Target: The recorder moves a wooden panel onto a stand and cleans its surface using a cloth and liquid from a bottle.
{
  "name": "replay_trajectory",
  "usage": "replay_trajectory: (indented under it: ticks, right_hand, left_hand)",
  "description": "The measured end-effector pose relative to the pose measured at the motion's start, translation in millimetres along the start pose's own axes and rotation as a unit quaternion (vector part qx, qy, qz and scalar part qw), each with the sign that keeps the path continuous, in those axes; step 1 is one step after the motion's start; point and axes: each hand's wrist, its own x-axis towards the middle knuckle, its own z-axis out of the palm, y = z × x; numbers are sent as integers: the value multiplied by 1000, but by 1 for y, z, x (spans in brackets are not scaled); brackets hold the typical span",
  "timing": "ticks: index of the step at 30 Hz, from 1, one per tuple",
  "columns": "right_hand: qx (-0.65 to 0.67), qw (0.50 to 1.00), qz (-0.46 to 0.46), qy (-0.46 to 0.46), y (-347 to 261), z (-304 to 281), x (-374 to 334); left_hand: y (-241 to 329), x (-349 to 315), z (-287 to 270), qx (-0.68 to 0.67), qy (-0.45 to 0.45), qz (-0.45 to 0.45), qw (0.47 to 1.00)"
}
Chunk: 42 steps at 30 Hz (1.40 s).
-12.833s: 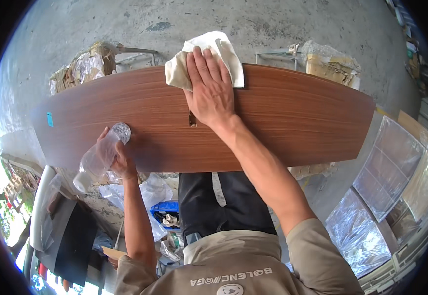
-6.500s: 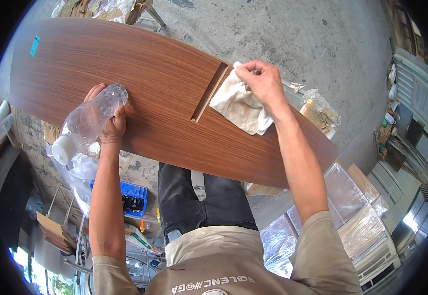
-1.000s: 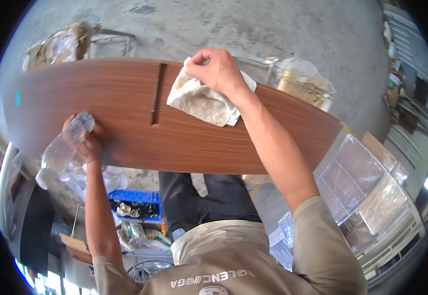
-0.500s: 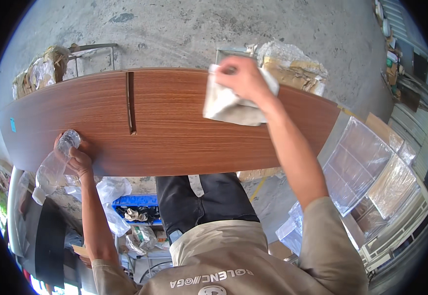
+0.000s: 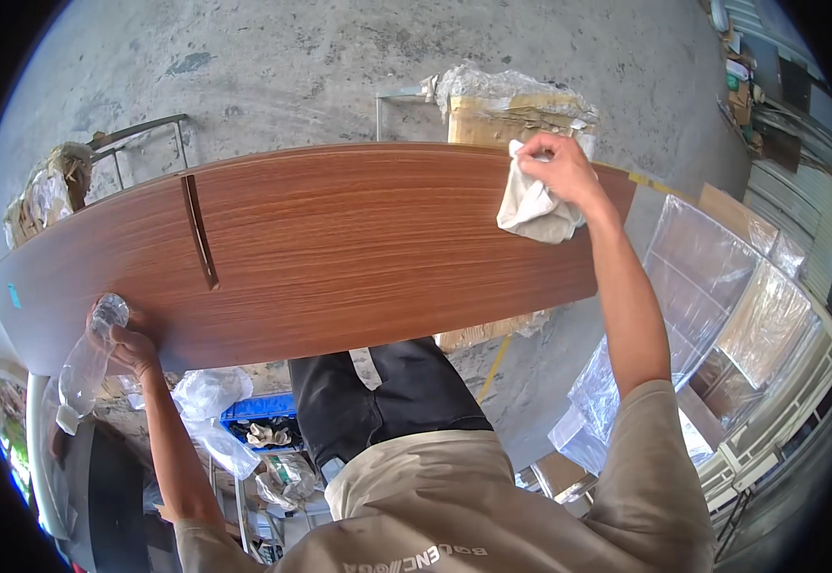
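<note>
A long reddish-brown wood-grain board (image 5: 368, 258) lies across in front of me, with a narrow dark slot (image 5: 200, 234) cut in from its far edge. My right hand (image 5: 564, 172) pinches a folded white cloth (image 5: 538, 212), which hangs over the board's right part near the far edge. At the board's near left, my left hand (image 5: 131, 349) is wrapped round a clear plastic bottle (image 5: 84, 371). The bottle is tilted, its white-capped end toward me and out past the board's near edge. A small blue-green sticker (image 5: 14, 295) is on the board's left end.
Padded supports, one wrapped in torn film (image 5: 521, 100) and one at the left (image 5: 48, 186), stand under the board. Film-wrapped panels (image 5: 712, 286) lean at the right. By my legs are a blue crate (image 5: 258, 408) and clear plastic bags (image 5: 213, 396).
My right hand has moved to the right along the board with the cloth. My view has shifted, and the board looks tilted. The left hand still grips the bottle.
</note>
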Motion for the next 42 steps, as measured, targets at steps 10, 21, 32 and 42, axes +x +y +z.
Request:
replay_trajectory:
  ticks: [10,21,32,42]
  right_hand:
    - [78,991,-68,-85,-143,95,24]
    - [58,997,-19,-37,-88,57,12]
    - [53,994,-22,-91,-149,93,24]
    - [70,989,-94,-94,-187,133,40]
  left_hand:
    - [3,1,-6,22,-14,-5,1000]
    - [15,3,0,22,-4,11,1000]
    - [21,6,-2,-17,2,8,1000]
    - [27,8,4,-20,0,29,999]
